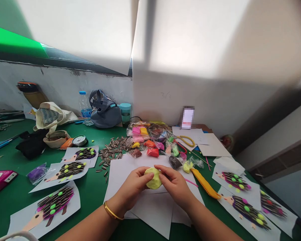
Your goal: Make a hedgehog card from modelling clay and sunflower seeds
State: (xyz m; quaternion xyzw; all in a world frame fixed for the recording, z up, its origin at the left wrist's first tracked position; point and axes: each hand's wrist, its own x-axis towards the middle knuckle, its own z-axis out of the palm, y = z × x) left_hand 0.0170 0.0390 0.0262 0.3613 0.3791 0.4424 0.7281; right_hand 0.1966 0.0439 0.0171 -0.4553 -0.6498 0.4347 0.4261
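A flattened, roundish piece of yellow clay point(153, 179) is held up between both hands, above white paper sheets point(154, 212). My left hand point(137, 182) grips its left edge, thumb on the near face, with a gold bangle on the wrist. On the right edge, the thumb and fingers of my right hand point(172, 180) press against the same clay. The fingers behind the clay are partly hidden. Just right of my right hand lie an opened packet of yellow clay point(188, 166) and a pink stick point(191, 182).
Sunflower seeds point(112, 149) and bagged coloured clay point(153, 152) lie beyond the paper. Hedgehog pictures point(55, 204) flank both sides. An orange-yellow knife point(206, 184), yellow-handled scissors point(187, 140), a phone point(187, 117), a blue bag point(105, 113) and a bottle point(84, 106) stand or lie around.
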